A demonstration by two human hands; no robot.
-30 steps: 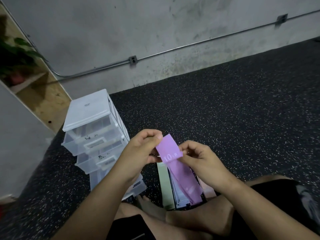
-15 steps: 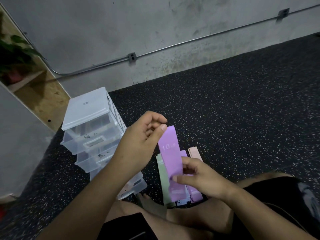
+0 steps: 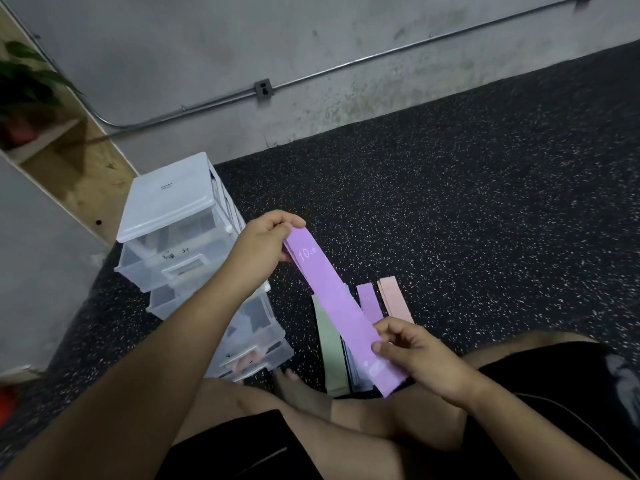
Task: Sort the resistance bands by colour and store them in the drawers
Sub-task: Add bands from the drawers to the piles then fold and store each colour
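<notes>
The purple band [image 3: 341,311] stretches diagonally, left hand [image 3: 263,247] pinching its far end nearest the drawers [image 3: 180,244], right hand [image 3: 419,355] gripping the near end.

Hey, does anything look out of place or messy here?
Nothing damaged; the held purple band looks intact. Only the drawer unit looks untidy: its drawers are pulled out unevenly, the bottom drawer furthest.

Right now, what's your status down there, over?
Left hand pinches purple band top; right hand holds lower end. Not yet in drawers. Own left forearm crosses drawer fronts.
</notes>
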